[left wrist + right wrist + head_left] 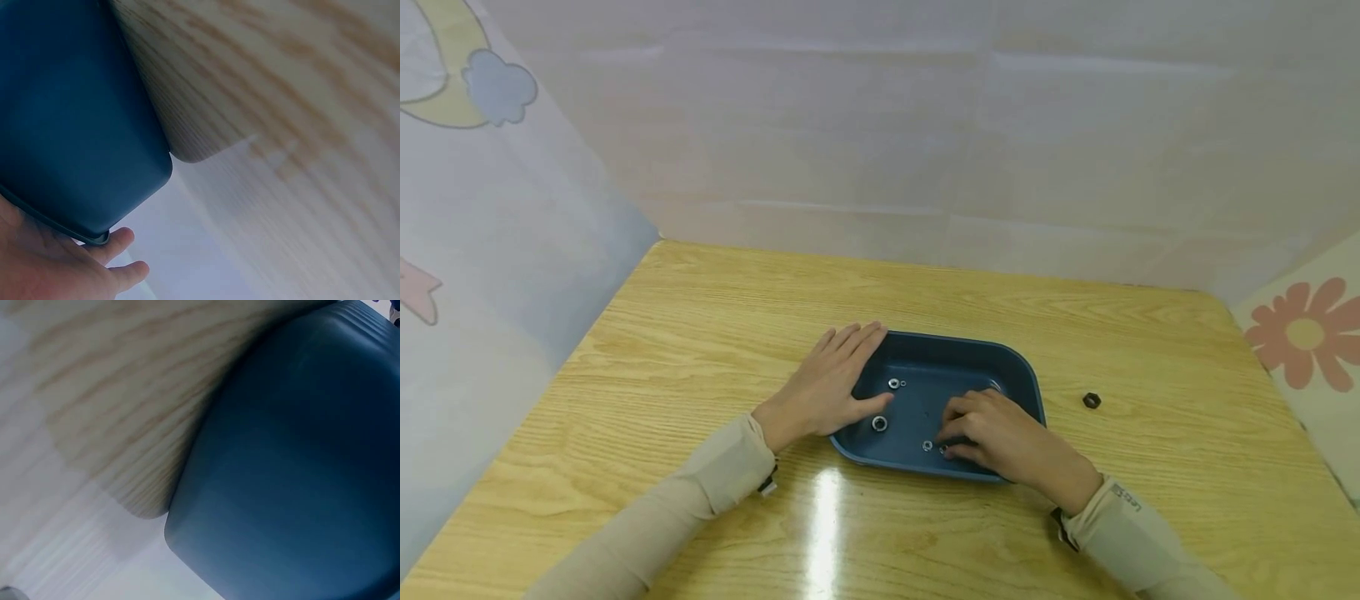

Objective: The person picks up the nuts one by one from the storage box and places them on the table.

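Silver nuts (pixel 879 424) remain in the tray (pixel 951 346), one dark nut (pixel 1092 401) outside, right; my left grip (pixel 823 387) rests straight-fingered, my right grip (pixel 1003 433) bends, hold unclear

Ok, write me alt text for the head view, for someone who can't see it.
A person's right hand reaches, fingers bent, among small ring-shaped metal pieces in a blue rounded-rectangular tray, while their left hand lies over its left end. A black hex nut sits right of the tray on a wood-grain table.
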The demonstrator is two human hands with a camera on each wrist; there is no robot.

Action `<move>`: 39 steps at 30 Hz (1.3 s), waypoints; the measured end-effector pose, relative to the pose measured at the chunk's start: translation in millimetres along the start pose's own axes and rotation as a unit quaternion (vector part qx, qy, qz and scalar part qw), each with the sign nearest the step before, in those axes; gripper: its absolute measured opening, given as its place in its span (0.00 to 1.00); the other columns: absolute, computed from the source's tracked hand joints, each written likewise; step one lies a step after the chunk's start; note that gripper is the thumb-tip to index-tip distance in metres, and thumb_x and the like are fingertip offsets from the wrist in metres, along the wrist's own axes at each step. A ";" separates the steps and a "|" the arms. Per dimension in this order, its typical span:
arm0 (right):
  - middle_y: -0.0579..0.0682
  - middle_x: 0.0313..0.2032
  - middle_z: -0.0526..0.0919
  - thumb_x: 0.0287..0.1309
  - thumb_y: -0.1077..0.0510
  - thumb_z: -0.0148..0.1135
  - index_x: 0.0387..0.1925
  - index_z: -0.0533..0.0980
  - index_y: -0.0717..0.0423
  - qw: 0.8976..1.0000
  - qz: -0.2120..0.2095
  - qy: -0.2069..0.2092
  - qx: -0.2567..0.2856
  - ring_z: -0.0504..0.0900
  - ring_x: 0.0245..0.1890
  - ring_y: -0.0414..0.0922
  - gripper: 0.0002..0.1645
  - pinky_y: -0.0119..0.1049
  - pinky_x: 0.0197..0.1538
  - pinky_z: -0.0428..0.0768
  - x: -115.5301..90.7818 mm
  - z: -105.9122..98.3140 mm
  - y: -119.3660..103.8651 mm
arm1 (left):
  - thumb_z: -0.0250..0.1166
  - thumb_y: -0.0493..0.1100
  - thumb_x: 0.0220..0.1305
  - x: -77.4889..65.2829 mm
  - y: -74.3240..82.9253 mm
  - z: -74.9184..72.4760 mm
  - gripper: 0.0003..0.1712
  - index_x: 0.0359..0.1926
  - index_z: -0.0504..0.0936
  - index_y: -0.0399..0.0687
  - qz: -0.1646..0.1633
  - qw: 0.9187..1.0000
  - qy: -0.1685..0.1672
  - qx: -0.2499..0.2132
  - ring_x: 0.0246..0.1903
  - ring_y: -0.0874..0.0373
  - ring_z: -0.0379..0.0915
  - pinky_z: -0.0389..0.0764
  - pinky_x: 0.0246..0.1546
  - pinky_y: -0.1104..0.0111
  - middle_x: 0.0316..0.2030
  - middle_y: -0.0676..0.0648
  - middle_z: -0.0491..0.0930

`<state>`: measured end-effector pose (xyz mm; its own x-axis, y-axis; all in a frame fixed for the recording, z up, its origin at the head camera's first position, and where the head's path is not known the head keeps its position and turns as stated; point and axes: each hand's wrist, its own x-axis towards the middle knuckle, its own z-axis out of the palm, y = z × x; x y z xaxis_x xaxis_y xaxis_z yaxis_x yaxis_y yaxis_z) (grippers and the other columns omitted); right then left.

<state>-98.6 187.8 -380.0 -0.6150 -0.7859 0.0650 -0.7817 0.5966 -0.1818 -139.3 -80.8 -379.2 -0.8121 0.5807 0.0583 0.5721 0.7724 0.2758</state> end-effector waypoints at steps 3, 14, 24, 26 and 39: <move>0.40 0.36 0.83 0.53 0.51 0.73 0.37 0.88 0.42 1.000 -0.004 0.003 0.001 0.80 0.37 0.38 0.08 0.42 0.46 0.80 -0.1 1.6 0.3 | 0.55 0.68 0.67 0.1 0.0 0.2 0.51 0.79 0.48 0.47 0.002 1.000 0.001 0.002 0.77 0.44 0.48 0.50 0.76 0.45 0.78 0.46 0.51; 0.40 0.34 0.86 0.56 0.56 0.72 0.35 0.87 0.47 1.000 -0.002 0.012 -0.006 0.82 0.35 0.38 0.04 0.44 0.46 0.82 1.6 2.9 0.7 | 0.55 0.68 0.67 0.6 0.2 1.4 0.51 0.79 0.48 0.47 0.008 1.000 0.008 0.006 0.76 0.44 0.49 0.51 0.76 0.45 0.78 0.45 0.52; 0.43 0.32 0.88 0.52 0.59 0.73 0.33 0.87 0.50 0.998 0.020 0.048 -0.020 0.84 0.34 0.40 0.04 0.43 0.43 0.82 0.8 -0.5 2.2 | 0.56 0.67 0.67 0.1 1.0 1.3 0.51 0.79 0.49 0.46 0.010 1.000 0.012 0.003 0.76 0.43 0.50 0.51 0.76 0.44 0.77 0.45 0.53; 0.43 0.31 0.88 0.51 0.59 0.73 0.32 0.87 0.50 0.998 0.023 0.059 -0.032 0.84 0.33 0.40 0.04 0.43 0.43 0.82 -0.8 -2.4 3.2 | 0.56 0.67 0.67 0.4 1.3 1.1 0.51 0.79 0.49 0.46 0.010 1.000 0.012 0.001 0.76 0.43 0.50 0.51 0.76 0.44 0.78 0.45 0.53; 0.45 0.32 0.87 0.48 0.61 0.74 0.32 0.87 0.52 0.991 0.051 0.108 -0.058 0.85 0.36 0.45 0.07 0.46 0.45 0.83 -22.1 -18.9 9.4 | 0.56 0.67 0.67 -0.6 0.6 1.6 0.51 0.79 0.49 0.46 0.005 1.000 0.007 0.003 0.76 0.44 0.49 0.50 0.76 0.44 0.78 0.45 0.52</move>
<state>-94.4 213.9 -364.5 -0.6901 -0.6745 0.2622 -0.7129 0.6960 -0.0857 -138.3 -80.2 -380.6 -0.8075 0.5852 0.0744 0.5812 0.7678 0.2695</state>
